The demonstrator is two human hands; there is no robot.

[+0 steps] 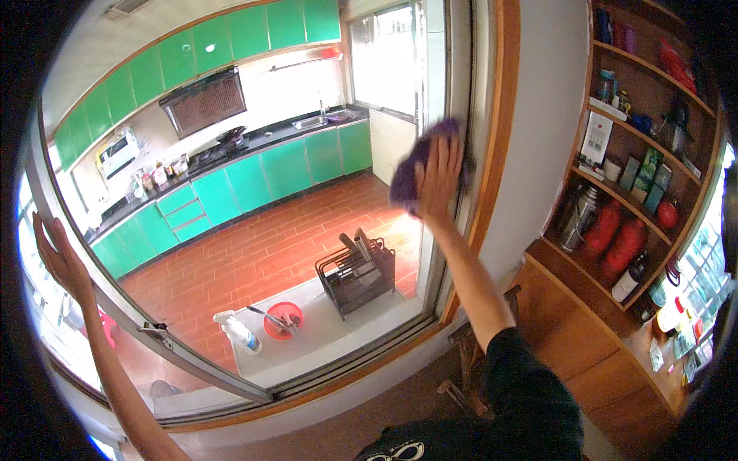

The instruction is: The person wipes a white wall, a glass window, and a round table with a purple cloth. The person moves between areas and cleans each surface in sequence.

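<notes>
My right hand (441,178) presses a dark purple cloth (406,173) flat at the right side of the window opening, by the metal window frame (458,242). Hand and cloth look slightly blurred. At the far left, my left hand (62,262) is raised with its fingers extended, beside the metal edge of the sliding window sash (124,308). Nothing is held in it; whether the palm touches the glass, I cannot tell. A latch (155,331) sits on the sash edge, lower down.
Beyond the opening, a ledge (311,351) bears a white spray bottle (241,334), a red plastic basket (295,314) and a dark metal rack (357,276). Green kitchen cabinets (236,187) stand farther back. Wooden shelves (634,138) with bottles and boxes are at right.
</notes>
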